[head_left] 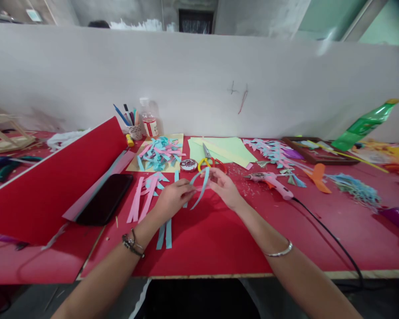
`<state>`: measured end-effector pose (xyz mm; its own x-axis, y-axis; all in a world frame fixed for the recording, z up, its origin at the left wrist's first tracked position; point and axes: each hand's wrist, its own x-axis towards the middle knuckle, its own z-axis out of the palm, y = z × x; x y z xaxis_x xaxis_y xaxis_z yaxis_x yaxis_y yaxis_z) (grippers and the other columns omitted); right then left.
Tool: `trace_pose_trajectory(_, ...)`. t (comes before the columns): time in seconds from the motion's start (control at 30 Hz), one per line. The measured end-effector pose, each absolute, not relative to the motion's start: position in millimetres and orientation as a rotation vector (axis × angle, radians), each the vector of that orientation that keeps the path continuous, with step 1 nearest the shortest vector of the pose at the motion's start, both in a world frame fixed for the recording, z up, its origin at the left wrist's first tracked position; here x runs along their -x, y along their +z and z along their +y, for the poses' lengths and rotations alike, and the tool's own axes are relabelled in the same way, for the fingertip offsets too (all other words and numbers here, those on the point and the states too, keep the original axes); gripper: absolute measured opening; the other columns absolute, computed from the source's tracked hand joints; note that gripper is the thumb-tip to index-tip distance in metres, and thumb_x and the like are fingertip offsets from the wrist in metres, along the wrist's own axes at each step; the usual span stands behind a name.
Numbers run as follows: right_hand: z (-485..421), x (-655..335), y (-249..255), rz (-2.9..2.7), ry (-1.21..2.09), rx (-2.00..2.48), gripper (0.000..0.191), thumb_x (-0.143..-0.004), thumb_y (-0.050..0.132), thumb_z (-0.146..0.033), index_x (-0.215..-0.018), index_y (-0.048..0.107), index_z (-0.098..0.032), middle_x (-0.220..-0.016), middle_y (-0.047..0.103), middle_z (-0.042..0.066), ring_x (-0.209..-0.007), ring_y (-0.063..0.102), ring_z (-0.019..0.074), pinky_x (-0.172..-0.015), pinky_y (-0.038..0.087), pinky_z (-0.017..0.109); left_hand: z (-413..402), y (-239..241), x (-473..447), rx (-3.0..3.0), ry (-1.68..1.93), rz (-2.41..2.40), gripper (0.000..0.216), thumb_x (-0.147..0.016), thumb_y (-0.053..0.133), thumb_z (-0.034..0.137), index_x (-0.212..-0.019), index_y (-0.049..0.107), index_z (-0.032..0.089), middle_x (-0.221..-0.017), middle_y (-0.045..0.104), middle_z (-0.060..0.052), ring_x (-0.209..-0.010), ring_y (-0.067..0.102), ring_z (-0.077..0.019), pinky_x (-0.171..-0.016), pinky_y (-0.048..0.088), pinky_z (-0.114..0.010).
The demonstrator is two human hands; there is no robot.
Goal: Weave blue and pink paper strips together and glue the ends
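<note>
Both hands meet above the middle of the red table. My left hand [175, 196] is closed, its fingertips pinching one end of a pink paper strip [203, 188]. At the other side my right hand [225, 188] pinches a light blue paper strip [202, 191], which curves in a loop between the hands and crosses the pink one. Just behind the fingers lie scissors [206, 153] with yellow and red handles and a round red-and-white tin [188, 165]. Loose pink strips [136, 201] and blue strips [165, 235] rest beside and under my left arm.
A pile of folded strips [161, 153] sits on yellow card. Green paper sheets [232, 148] lie at the back. To the right are a pink glue gun [274, 182] with a cord and a green bottle [362, 126]. A phone [104, 199] lies left, beside a red upright board [60, 181].
</note>
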<state>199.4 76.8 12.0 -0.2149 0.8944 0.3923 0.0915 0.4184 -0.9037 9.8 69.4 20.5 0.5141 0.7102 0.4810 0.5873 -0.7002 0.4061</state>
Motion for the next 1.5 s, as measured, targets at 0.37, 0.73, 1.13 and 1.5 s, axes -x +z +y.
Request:
trace_pose_trajectory(0.37, 69.7, -197.2, 17.2, -2.183, 0.382, 1.159, 0.017, -0.078, 0.048, -0.027, -0.088, 0.062, -0.023, -0.118, 0.054, 0.007, -0.115, 0.038, 0.0245, -0.096, 0.019, 0.049, 73.3, 19.2, -8.8, -2.267, 0.991, 0.990, 0.013, -0.080, 0.053, 0.024, -0.083, 0.064, 0.017, -0.079, 0.064, -0.003, -0.071, 0.057, -0.0125, -0.066, 0.045, -0.023)
trace_pose_trajectory(0.73, 71.6, -199.2, 19.5, -2.079, 0.955, 0.974, 0.030, -0.082, 0.044, -0.036, -0.063, 0.058, -0.018, -0.065, 0.062, 0.001, -0.066, 0.056, 0.0141, -0.080, 0.040, 0.035, 74.8, 15.6, -7.4, -2.143, 0.967, 1.044, 0.035, -0.077, 0.055, 0.027, -0.112, 0.053, 0.021, -0.093, 0.061, -0.004, -0.078, 0.055, -0.0144, -0.071, 0.046, -0.028)
trace_pose_trajectory(1.13, 80.4, -204.8, 12.7, -1.622, 1.033, 1.078, 0.024, -0.077, 0.051, -0.040, -0.075, 0.063, -0.019, -0.068, 0.065, 0.000, -0.067, 0.058, 0.0135, -0.070, 0.043, 0.027, 75.8, 9.8, -10.5, -1.781, 0.833, 0.901, 0.062, -0.074, 0.057, 0.025, -0.129, 0.030, 0.018, -0.065, 0.043, 0.005, -0.056, 0.043, -0.0085, -0.052, 0.038, -0.021)
trace_pose_trajectory(1.5, 78.5, -204.1, 16.0, -1.521, 0.955, 1.049, 0.023, -0.074, 0.053, -0.041, -0.066, 0.059, -0.020, -0.066, 0.062, 0.000, -0.065, 0.057, 0.0136, -0.066, 0.045, 0.028, 72.1, 20.7, -9.4, -1.877, 0.619, 0.921, 0.031, -0.072, 0.056, 0.032, -0.098, 0.056, 0.016, -0.086, 0.059, -0.003, -0.074, 0.053, -0.0136, -0.069, 0.043, -0.028)
